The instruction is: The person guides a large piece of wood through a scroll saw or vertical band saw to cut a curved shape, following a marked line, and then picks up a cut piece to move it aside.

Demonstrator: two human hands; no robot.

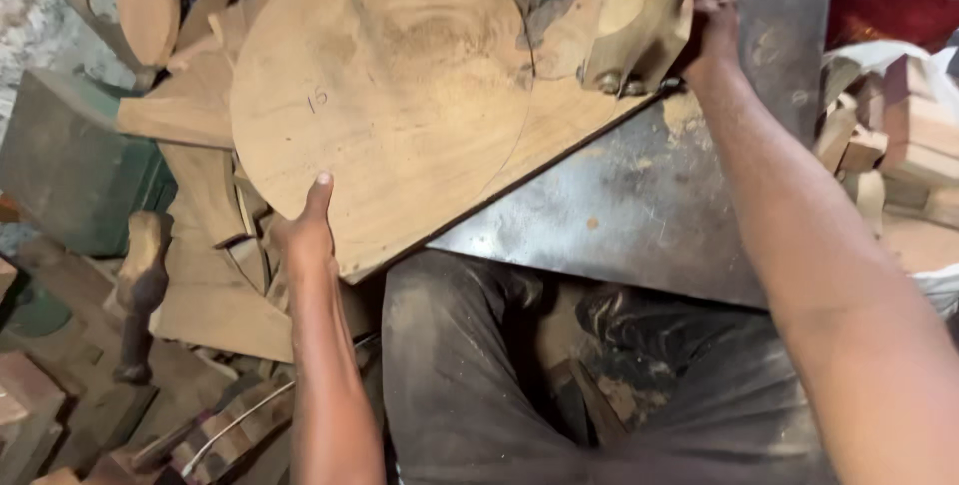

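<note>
head view looks down on a large wooden board (400, 85) with a curved line drawn across its face, so that a rounded shape shows on the left part. the board lies tilted over a grey metal counter (649, 205), its lower edge sticking out past the counter toward the person's lap.

the left hand (305, 235) is at the board's lower edge, thumb stretched up flat on the top face while the other fingers go under the wood and are hidden, so it grips the edge between thumb and fingers. the right hand (711, 20) is at the far upper right, closed around the board's edge just beside a wooden block (639, 15) that stands on the board with two bolt heads at its base; its fingers are mostly hidden behind the wood.

left of the board lies a heap of wood offcuts (205, 195), with a dark mallet (140, 285) standing among them. more stacked wood pieces (909, 135) sit at the right. dusty dark trousers (460, 365) fill the bottom middle.
</note>
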